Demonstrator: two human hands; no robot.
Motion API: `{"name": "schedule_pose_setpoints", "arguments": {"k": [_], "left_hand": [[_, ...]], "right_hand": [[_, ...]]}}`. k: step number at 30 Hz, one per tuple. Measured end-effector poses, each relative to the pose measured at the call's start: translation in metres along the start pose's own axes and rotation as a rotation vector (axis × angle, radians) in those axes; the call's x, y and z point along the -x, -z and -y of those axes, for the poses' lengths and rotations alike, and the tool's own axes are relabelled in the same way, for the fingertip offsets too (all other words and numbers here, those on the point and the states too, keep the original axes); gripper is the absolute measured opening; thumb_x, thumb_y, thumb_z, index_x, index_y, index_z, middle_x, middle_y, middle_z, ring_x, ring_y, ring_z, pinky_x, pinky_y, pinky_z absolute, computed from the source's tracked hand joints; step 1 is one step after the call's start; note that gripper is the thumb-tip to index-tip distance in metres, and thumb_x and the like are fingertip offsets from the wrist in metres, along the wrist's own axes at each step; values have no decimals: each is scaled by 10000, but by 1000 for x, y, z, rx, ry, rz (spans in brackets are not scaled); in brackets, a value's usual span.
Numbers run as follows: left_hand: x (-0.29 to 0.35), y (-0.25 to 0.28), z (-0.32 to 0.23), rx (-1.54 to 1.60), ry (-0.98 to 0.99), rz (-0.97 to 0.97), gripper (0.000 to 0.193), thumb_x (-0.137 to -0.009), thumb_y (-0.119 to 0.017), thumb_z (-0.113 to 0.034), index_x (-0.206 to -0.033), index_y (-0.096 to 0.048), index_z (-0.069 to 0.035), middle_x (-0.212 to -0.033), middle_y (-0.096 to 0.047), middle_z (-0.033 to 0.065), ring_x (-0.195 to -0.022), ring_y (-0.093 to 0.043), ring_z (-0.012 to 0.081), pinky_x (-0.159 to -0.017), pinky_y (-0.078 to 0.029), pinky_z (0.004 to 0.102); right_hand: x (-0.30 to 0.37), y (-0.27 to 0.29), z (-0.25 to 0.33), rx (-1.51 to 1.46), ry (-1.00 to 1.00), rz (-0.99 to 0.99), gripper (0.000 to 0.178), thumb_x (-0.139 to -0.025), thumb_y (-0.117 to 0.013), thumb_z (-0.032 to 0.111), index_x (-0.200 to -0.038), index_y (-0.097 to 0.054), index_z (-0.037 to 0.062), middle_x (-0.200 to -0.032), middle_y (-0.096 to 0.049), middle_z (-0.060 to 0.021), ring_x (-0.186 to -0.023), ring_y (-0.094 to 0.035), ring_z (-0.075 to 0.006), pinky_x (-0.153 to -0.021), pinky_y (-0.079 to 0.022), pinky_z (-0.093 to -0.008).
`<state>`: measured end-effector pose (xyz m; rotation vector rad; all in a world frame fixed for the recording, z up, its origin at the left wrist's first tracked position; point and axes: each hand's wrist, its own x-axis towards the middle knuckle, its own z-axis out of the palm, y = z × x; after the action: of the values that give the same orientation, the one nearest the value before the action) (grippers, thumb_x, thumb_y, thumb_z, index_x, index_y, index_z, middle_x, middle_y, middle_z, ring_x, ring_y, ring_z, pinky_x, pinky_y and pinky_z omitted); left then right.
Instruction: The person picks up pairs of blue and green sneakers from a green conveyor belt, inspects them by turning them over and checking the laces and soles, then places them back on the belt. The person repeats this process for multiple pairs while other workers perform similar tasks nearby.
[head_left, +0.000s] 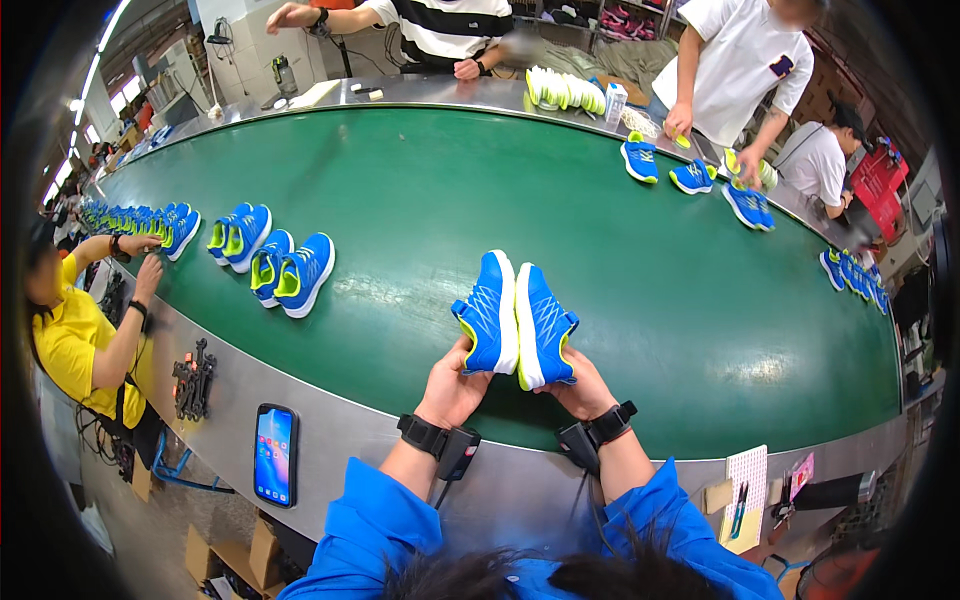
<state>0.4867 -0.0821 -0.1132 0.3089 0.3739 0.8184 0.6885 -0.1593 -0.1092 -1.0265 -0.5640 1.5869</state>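
Note:
Two blue sneakers with white soles and lime trim are held side by side, soles facing each other, above the green belt (400,190). My left hand (452,388) grips the left sneaker (487,315) by its heel end, fingers partly hidden behind it. My right hand (583,384) holds the right sneaker (541,325) the same way. The toes point away from me, and the soles touch or nearly touch. On each wrist is a black strap with a small box.
Two pairs of blue sneakers (305,275) stand on the belt at left, with a long row beyond. A phone (276,455) and black tools (194,380) lie on the metal edge; a notepad (746,500) and pen are at right. Co-workers stand at left (90,340) and across (740,70).

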Motion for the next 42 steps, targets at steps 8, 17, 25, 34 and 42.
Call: {"name": "schedule_pose_setpoints", "arguments": {"k": [8, 17, 25, 34, 42], "left_hand": [[14, -28, -17, -179, 86, 55, 690, -880, -397, -36, -1520, -200, -201, -1468, -379, 74, -1273, -496, 286, -1002, -460, 601], [1, -4, -15, -968, -585, -139, 785, -740, -491, 97, -1462, -422, -205, -1357, -386, 76, -1241, -455, 210, -1019, -452, 362], [3, -12, -12, -1156, -814, -242, 793, -699, -673, 89, -1433, -447, -106, -1283, -457, 106, -1210, -465, 208, -1049, -397, 339], [9, -27, -10, -940, -758, -333, 904, -663, -765, 75, -1451, -354, -92, -1313, -446, 128, -1247, -460, 225, -1095, -378, 378], [6, -15, -6, -1058, -780, -370, 758, -658, -795, 39, -1338, -471, -44, -1279, -501, 107, -1203, -506, 210, -1034, -420, 351]], "right_hand": [[5, -9, 13, -93, 27, -70, 394, -1016, -420, 339, -1284, -503, 63, -1044, -669, -92, -814, -680, -215, -583, -576, -342], [4, -20, 32, 98, 382, -139, 605, -873, -584, 175, -1443, -381, 143, -1293, -513, -101, -1005, -607, -160, -564, -554, -271], [4, -18, 28, 459, 474, -393, 872, -668, -835, 117, -1426, -404, 131, -1345, -427, -142, -1131, -514, -244, -884, -511, -381], [-2, -8, 24, 535, 542, -426, 758, -666, -848, 111, -1323, -474, 75, -1262, -533, -95, -1097, -536, -188, -876, -508, -330], [0, -12, 23, 627, 590, -511, 692, -645, -858, 134, -1253, -536, 64, -1218, -577, -77, -1068, -535, -203, -894, -488, -356]]}}
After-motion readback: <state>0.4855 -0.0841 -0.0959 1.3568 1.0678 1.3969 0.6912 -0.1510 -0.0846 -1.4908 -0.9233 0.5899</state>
